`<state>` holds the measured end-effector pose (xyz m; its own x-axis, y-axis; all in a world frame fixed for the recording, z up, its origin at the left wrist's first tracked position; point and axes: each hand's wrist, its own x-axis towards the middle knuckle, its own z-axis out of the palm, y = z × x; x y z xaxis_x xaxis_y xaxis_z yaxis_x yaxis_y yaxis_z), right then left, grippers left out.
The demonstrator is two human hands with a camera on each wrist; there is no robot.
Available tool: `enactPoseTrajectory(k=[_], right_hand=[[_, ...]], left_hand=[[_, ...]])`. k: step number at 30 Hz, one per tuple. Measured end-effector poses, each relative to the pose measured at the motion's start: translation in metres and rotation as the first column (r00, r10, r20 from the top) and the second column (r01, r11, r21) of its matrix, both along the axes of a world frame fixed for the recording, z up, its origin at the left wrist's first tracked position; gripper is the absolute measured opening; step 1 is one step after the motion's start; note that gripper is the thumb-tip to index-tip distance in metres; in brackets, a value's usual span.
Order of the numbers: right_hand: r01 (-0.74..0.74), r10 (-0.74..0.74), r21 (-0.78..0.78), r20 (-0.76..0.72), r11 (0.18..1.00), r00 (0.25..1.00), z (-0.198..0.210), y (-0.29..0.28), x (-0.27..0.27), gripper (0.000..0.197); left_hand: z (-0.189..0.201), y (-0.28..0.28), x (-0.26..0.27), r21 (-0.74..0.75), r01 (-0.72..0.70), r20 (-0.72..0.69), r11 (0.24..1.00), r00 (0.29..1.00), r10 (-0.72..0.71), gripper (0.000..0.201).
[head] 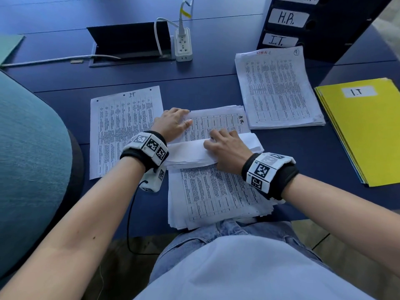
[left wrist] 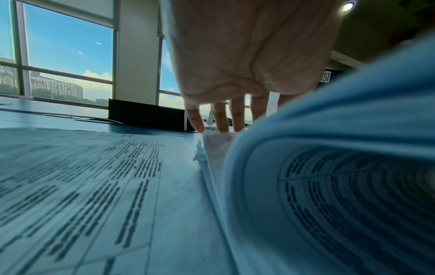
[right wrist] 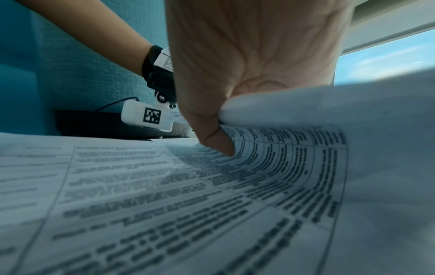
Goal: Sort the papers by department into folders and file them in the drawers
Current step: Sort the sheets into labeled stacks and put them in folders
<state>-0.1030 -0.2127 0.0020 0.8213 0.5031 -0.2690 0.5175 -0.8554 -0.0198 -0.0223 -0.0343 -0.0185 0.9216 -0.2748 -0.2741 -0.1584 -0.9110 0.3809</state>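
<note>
A thick stack of printed papers (head: 216,195) lies at the near table edge. My right hand (head: 225,148) grips a bundle of its top sheets (head: 188,153), curled back toward me, thumb underneath (right wrist: 219,141). This uncovers a sheet marked H.R. (head: 216,124). My left hand (head: 173,124) rests on that sheet's far left corner, fingers (left wrist: 221,119) fairly straight. One sheet marked IT (head: 121,131) lies to the left. A pile marked ADMIN (head: 279,89) lies to the right. Further right are yellow folders (head: 368,137) labelled I.T. The dark drawer unit (head: 320,44) carries H.R. and I.T. labels.
A white power strip (head: 183,45) with a plugged cable and an open cable hatch (head: 129,40) sit mid-table behind the papers. A teal chair back (head: 32,159) stands close on the left. A green folder corner (head: 8,46) lies at the far left.
</note>
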Motion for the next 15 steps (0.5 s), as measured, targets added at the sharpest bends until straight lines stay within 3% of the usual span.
enactPoseTrajectory(k=[9,15], right_hand=[[-0.040,0.040,-0.029,-0.011,0.999,0.999,0.000,0.000,-0.001,0.046],[-0.001,0.001,0.019,0.001,1.000,1.000,-0.002,-0.001,-0.004,0.050]], left_hand=[[0.008,-0.002,-0.004,-0.010,0.004,0.169,1.000,0.986,-0.002,0.026],[0.011,-0.002,-0.005,-0.066,0.009,0.137,0.998,0.991,0.000,0.016]])
